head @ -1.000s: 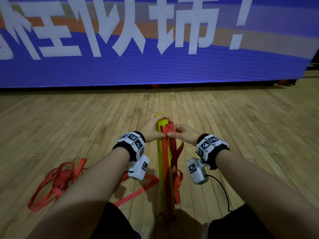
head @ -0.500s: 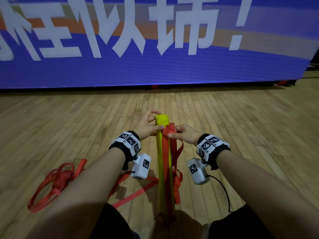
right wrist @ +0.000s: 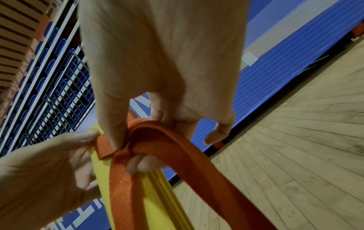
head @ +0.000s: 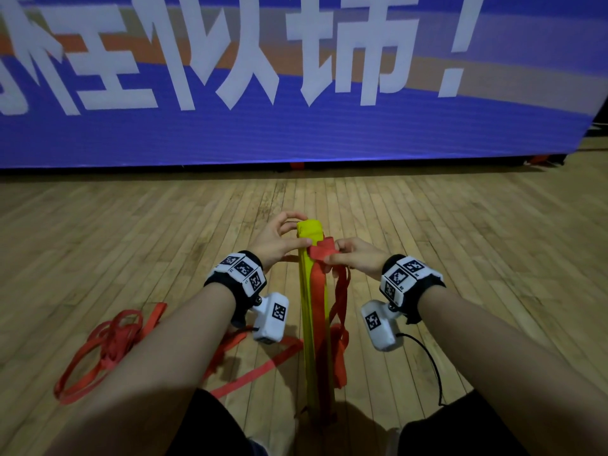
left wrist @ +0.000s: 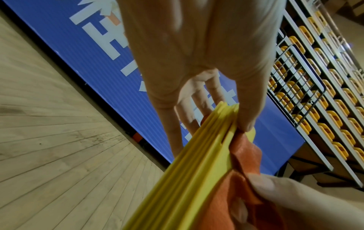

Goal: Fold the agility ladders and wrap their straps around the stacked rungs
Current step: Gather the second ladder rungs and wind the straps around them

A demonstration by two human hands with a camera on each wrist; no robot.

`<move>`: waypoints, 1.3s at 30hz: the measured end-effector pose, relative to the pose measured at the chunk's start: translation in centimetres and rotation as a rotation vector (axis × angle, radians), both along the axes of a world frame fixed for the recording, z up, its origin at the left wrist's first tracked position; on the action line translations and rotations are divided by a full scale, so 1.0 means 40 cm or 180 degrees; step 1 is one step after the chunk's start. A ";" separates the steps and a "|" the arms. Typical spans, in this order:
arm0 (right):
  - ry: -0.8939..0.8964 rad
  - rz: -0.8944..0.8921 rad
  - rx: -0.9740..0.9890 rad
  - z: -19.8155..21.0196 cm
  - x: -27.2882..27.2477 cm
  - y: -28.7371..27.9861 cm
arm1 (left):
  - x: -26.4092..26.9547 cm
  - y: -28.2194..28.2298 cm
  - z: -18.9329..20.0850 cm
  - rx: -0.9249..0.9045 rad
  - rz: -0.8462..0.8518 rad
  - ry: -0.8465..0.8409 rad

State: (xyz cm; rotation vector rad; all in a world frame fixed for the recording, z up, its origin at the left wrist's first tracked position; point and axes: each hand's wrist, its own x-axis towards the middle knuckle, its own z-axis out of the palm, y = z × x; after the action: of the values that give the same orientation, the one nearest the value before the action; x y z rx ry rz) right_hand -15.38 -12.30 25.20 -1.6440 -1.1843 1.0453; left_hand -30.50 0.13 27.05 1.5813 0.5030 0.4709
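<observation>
The stacked yellow rungs stand on end on the wooden floor between my knees. My left hand grips their top, thumb across the front and fingers curled behind. In the left wrist view the left hand pinches the yellow stack. The red strap runs down the front of the stack, and my right hand pinches a folded bit of it against the top. The right wrist view shows the right hand with thumb and forefinger on the orange strap, beside the rungs.
More red strap lies in loose coils on the floor at my left and trails to the stack's foot. A blue banner with white characters closes off the far side. Railed bleachers with yellow seats rise behind it.
My left hand has slid off the stack's top end, which now shows, and its thumb lies across the front. My right hand has drawn the strap fold slightly lower across the rungs.
</observation>
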 end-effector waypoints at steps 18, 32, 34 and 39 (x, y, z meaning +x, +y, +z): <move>-0.0420 -0.0405 -0.0330 0.022 -0.007 0.003 | 0.017 -0.010 -0.007 0.0607 0.0047 -0.0012; -0.1712 -0.1010 -0.0168 0.032 -0.027 0.006 | 0.026 -0.021 -0.007 0.0956 0.0305 0.0059; -0.1743 -0.0921 -0.0078 0.032 -0.030 0.007 | 0.024 -0.018 -0.008 0.0952 0.0320 0.0046; -0.1718 -0.0673 0.0225 0.032 -0.039 0.008 | 0.020 -0.012 -0.007 0.0955 0.0149 0.0081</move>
State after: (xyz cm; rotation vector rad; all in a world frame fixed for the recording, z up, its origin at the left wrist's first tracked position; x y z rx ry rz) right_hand -16.93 -12.00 26.47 -2.0112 -1.3254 0.4283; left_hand -29.71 -0.35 26.78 1.8677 0.5068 0.5830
